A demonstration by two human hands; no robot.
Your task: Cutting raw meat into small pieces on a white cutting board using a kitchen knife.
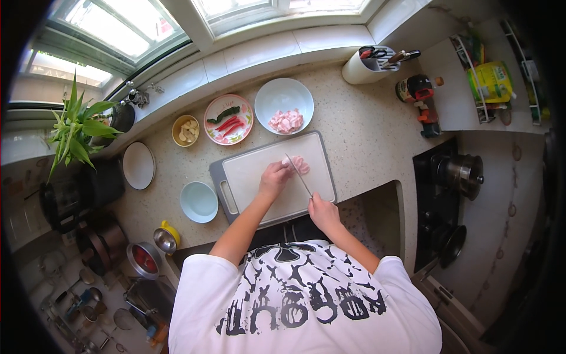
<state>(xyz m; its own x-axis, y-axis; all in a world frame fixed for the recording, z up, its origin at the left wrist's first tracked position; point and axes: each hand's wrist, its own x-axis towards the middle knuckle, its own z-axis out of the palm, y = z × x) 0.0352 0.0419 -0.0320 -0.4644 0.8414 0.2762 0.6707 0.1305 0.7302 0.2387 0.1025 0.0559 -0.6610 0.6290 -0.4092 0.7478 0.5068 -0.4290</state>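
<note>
My right hand is closed around the handle of a kitchen knife, whose blade lies across pale pink raw meat on a grey-edged white cutting board. Left of the blade, my left hand has its fingers bent on the meat, pressing or holding a piece. Beyond the board, a light blue bowl contains cut pink meat pieces. A floral plate beside it bears red peppers and a dark green pepper.
A yellow bowl of garlic cloves, a white plate and a pale blue bowl are on the left. A knife block and bottles stand back right, near a stove with a pot.
</note>
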